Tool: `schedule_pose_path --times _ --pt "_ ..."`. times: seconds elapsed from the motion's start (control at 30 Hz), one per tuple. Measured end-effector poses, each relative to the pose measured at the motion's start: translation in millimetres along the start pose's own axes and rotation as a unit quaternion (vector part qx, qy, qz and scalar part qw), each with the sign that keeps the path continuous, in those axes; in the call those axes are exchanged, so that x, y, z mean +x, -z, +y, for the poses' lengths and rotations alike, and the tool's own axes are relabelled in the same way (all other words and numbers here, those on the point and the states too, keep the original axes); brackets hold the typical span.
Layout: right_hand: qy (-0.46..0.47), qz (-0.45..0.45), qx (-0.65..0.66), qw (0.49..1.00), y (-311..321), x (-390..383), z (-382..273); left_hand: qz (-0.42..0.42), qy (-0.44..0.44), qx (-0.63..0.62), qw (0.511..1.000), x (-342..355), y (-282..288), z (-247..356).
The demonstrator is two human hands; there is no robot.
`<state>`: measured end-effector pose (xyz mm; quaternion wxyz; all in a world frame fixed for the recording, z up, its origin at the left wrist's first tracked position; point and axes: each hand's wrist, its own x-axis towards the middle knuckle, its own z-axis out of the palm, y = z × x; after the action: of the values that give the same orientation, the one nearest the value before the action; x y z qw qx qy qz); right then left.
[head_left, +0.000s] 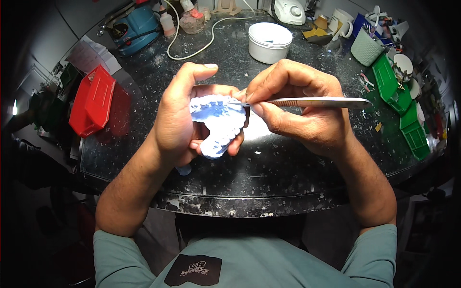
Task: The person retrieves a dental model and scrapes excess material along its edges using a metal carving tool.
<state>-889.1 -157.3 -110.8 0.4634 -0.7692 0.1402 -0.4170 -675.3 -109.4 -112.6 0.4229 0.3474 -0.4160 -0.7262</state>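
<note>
A pale blue-white dental cast (pixel 218 117), shaped as an arch of teeth, is cradled in my left hand (pixel 175 113). Its fingers wrap behind the cast, while the thumb sticks out above it. My right hand (pixel 302 105) pinches a metal scalpel (pixel 331 102) near its front end, the flat handle pointing right. The scalpel's tip meets the upper right side of the cast, at the teeth; the exact contact is partly covered by my fingers. Below my left wrist, a small bluish piece (pixel 183 170) lies on the bench.
The dark bench (pixel 230 180) has a white tub (pixel 270 45) behind my hands. A red bin (pixel 93 101) stands left, green bins (pixel 391 86) right. At the back are a blue machine (pixel 137 31), a white cable (pixel 213 31) and a white control box (pixel 289 12).
</note>
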Motion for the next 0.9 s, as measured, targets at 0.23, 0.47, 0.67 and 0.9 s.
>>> schedule_pose_path --times 0.23,0.47,0.67,0.9 --pt "0.036 0.04 0.045 0.998 0 -1 -6 0.011 -0.059 -0.017 0.998 -4 -11 1" --pt "0.059 0.032 0.081 0.995 -7 1 -1 0.065 -0.078 0.013 0.995 -7 -12 3" --pt "0.09 0.022 0.013 0.996 -3 1 3 0.116 -0.112 0.12 0.98 -9 -19 3" --pt "0.06 0.042 0.037 0.997 -5 0 -1 0.106 -0.153 0.157 0.97 -11 -14 5"
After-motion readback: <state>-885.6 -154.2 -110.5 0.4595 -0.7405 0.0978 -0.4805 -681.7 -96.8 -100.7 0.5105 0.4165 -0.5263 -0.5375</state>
